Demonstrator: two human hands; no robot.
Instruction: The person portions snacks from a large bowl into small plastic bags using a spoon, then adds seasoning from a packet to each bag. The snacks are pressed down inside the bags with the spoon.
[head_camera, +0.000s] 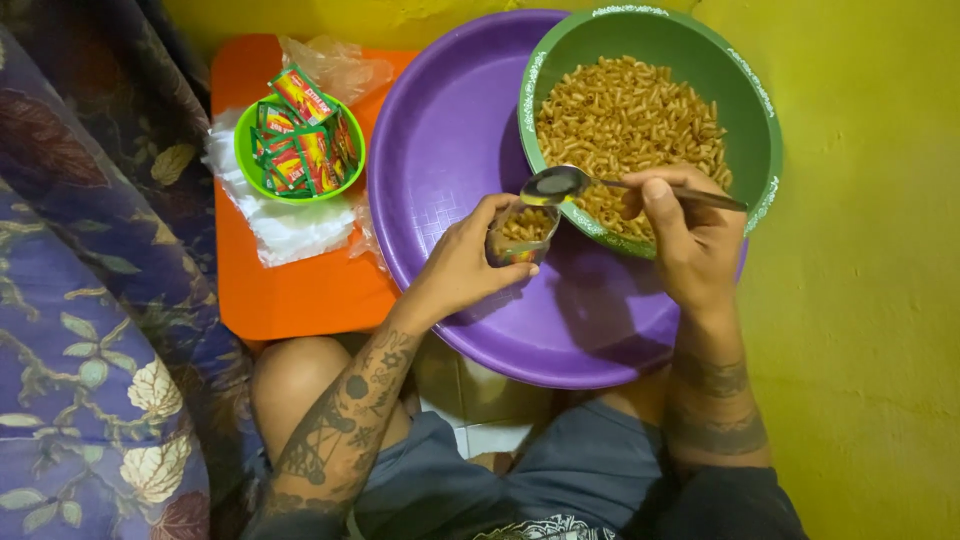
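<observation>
While your left hand (465, 265) pinches a small clear plastic pouch (522, 233) of fried macaroni over the wide purple plastic basin (450, 140), your right hand (690, 235) grips a metal spoon (570, 184) at its twelve o'clock. Fingers hide the pouch's lower half. The green bowl of macaroni (640, 120) sits at one o'clock.

View: one head camera — straight down over the lap
Range: close, hands mid-frame
Facing: purple basin (450, 150) ahead, wall beyond
Shared: none — single view
</observation>
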